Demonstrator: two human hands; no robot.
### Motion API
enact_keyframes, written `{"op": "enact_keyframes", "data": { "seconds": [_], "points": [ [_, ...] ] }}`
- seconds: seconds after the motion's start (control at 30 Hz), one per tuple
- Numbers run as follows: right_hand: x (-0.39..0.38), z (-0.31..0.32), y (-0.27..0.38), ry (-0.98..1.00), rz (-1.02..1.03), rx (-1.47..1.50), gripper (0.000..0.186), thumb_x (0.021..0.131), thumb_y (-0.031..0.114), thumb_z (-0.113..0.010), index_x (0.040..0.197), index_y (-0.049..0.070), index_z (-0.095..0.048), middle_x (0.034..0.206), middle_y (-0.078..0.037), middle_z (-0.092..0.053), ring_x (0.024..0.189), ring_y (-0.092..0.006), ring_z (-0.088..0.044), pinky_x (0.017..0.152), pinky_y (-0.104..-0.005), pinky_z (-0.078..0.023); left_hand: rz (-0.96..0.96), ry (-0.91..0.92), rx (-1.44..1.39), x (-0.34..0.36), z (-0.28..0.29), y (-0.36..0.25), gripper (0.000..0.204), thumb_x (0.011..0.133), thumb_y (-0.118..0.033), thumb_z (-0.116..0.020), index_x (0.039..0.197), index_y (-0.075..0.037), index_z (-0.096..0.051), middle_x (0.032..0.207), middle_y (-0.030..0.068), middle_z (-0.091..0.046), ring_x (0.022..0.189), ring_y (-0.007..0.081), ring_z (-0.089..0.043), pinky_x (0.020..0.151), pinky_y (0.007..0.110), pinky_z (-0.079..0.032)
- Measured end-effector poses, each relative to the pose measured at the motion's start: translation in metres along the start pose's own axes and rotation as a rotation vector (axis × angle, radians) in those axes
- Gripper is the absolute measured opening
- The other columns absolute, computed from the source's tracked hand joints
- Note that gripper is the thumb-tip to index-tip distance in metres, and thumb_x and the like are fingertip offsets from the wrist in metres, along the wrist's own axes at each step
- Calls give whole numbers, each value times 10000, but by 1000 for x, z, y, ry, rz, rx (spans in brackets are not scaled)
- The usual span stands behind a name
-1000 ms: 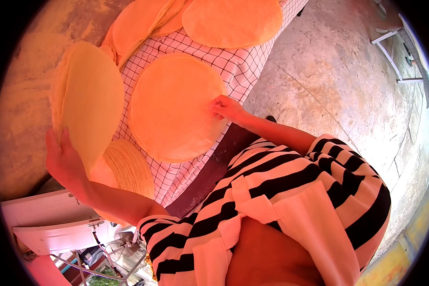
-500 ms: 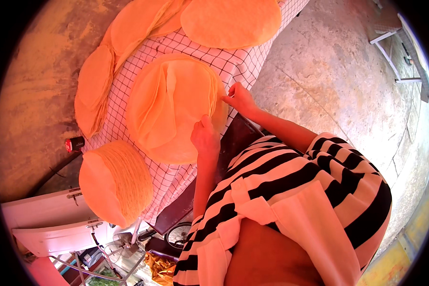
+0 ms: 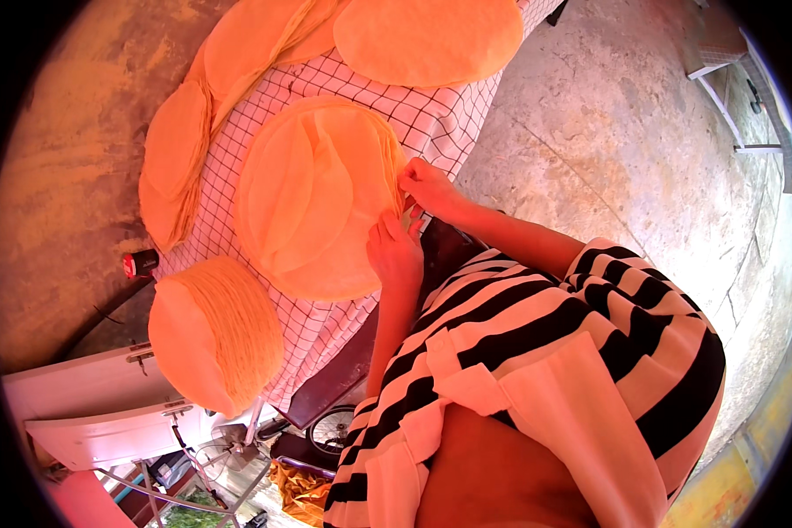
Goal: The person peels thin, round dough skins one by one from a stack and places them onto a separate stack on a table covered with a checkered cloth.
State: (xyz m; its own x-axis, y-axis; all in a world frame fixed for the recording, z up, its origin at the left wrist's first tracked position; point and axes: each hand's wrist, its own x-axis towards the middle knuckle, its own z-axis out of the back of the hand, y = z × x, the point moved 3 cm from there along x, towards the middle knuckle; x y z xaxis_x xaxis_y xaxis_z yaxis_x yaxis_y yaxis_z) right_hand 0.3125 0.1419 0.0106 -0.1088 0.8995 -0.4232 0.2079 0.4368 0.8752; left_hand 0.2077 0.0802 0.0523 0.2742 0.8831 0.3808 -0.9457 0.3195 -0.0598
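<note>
Sheets on cloth, stack at left

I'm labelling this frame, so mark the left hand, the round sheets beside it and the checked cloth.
Left hand (image 3: pixel 396 255): head view, back of the hand.
Round sheets (image 3: pixel 312 198): head view, pile's upper surface.
Checked cloth (image 3: pixel 436 121): head view, bare patch.

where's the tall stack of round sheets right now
In the head view, the tall stack is at lower left, by the checked cloth's lower end, below-left of the round pile beside the left hand.
</note>
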Motion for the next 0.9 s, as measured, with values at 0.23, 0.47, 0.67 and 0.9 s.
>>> {"op": "enact_keyframes", "data": {
  "seconds": [0.23,0.47,0.67,0.9],
  "points": [
    [2,-9,-7,144,-72,267,336,886,343,-471,999,27,-453,966,-83,-541,695,-157,-610,548,-246,-484,322,263,-124,6,-5,41,323,757,-150,-634,970,20,-460,729,166,-554,626,353,-545,557,395,-442],
    [6,-10,-29,163,-21,142,376,886,349,-496,1094,38,-456,1046,-65,-512,856,-153,-590,660,-256,-479,312,46,-387,130,148,233,313,806,-140,-596,1031,67,-534,1035,181,-586,900,186,-565,794,299,-438],
    [19,23,-35,-196,115,-182,310,804,263,-592,964,11,-507,877,-81,-574,761,-158,-567,654,-286,-459,454,-127,74,154,270,136,251,810,-168,-574,1033,-56,-542,865,173,-617,749,269,-594,657,336,-451],
    [14,19,-29,-98,160,-341,258,757,230,-631,814,8,-512,718,-73,-585,667,-162,-564,616,-291,-450,-13,137,67,79,96,108,103,786,-84,-523,889,-85,-514,604,95,-547,556,269,-557,477,379,-419]
  ]
}}
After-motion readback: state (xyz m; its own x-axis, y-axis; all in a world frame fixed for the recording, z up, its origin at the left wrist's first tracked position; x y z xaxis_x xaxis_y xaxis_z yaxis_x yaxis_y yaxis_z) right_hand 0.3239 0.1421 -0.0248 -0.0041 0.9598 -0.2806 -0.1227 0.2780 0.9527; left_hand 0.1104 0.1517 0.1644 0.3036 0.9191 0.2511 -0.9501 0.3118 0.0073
